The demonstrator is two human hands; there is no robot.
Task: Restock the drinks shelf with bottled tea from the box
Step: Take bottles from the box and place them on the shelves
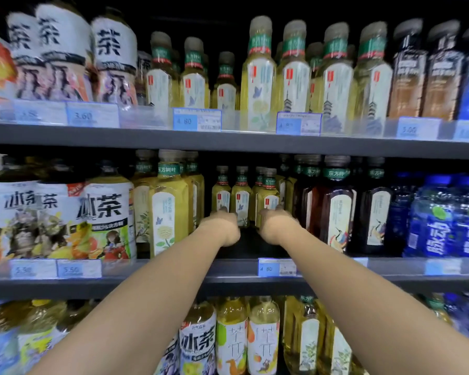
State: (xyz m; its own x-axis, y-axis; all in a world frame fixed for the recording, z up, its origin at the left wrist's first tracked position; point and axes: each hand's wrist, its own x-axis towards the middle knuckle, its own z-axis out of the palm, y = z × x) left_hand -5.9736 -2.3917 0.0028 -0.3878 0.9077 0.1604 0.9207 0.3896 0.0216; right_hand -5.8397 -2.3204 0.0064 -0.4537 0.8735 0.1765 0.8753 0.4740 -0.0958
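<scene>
Your left grip (223,226), right grip (274,225) at small yellow-green plastic tea bottles (241,197); closure: cannot tell. Likely heavy, slick: hold mid-body.

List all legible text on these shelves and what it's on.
"东方树叶": green neck band
"冰茶": middle-shelf white bottle
"冰茶": bottom-shelf white bottle
"茶": top-shelf white bottle
"脉动": blue bottle
"4 80": top-shelf price tag
"4 80": middle-shelf price tag
"3.60": top-left price tag, faint
Too blurred to read: other price tags, small label print
</scene>
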